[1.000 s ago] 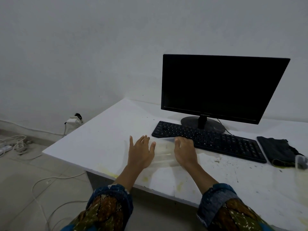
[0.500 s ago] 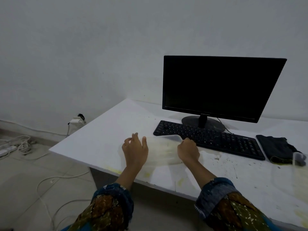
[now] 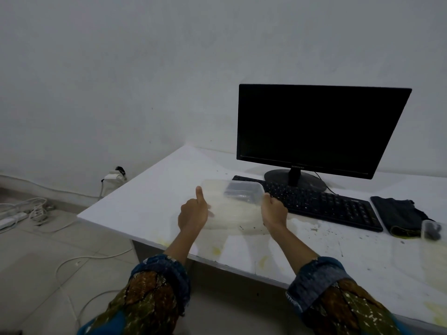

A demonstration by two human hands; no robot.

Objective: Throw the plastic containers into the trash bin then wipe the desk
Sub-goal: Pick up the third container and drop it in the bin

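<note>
A clear rectangular plastic container (image 3: 235, 204) is held tilted just above the white desk (image 3: 157, 201), in front of the keyboard's left end. My left hand (image 3: 193, 213) grips its left side with the thumb up. At its right side, my right hand (image 3: 274, 210) is closed on the rim. A second small clear container (image 3: 431, 229) stands at the desk's right edge of view, beside a dark cloth (image 3: 402, 215). The desk surface near the front shows yellow stains and dark specks. No trash bin is in view.
A black monitor (image 3: 319, 129) and black keyboard (image 3: 324, 204) stand behind the container. On the tiled floor to the left lie white cables (image 3: 79, 259) and a power strip (image 3: 9, 220); a plug adapter (image 3: 113, 176) hangs at the wall.
Both hands closed on the clear container's sides and lifted it off the desk, tilting it. Earlier they lay flat on it.
</note>
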